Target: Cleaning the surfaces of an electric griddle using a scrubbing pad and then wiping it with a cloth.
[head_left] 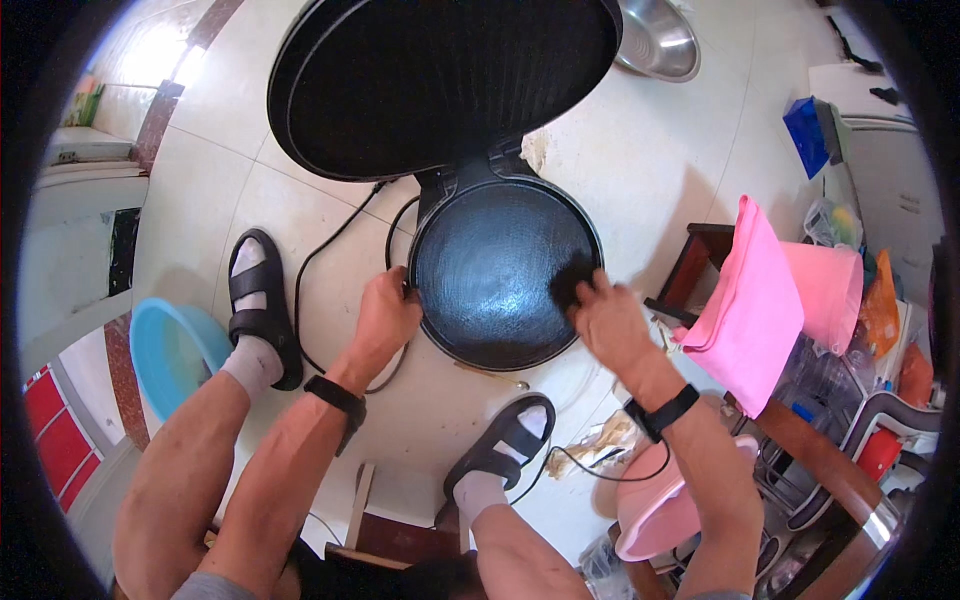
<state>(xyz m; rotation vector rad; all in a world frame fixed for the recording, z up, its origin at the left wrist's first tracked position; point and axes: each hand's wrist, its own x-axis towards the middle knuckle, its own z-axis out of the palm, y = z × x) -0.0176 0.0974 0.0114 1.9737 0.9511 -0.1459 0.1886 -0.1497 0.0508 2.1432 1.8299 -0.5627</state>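
An electric griddle stands on the tiled floor with its round black lid (442, 82) raised on the hinge. Its dark lower plate (487, 255) looks wet and shiny. At the left edge of this plate, my left hand (388, 313) grips the rim or a small handle there; the fingers partly hide which. My right hand (613, 322) holds a dark scrubbing pad (568, 281), blurred, against the plate's right inner side. A black power cord (300, 300) curves over the floor to the left of the griddle.
A blue basin (176, 352) with liquid sits left, beside my sandalled foot. To the right, a pink cloth (757, 315) hangs over a wooden stool (694, 262). A pink tub (660, 502) and crumpled paper (596, 446) lie near my right forearm. A steel bowl (664, 41) stands behind the lid.
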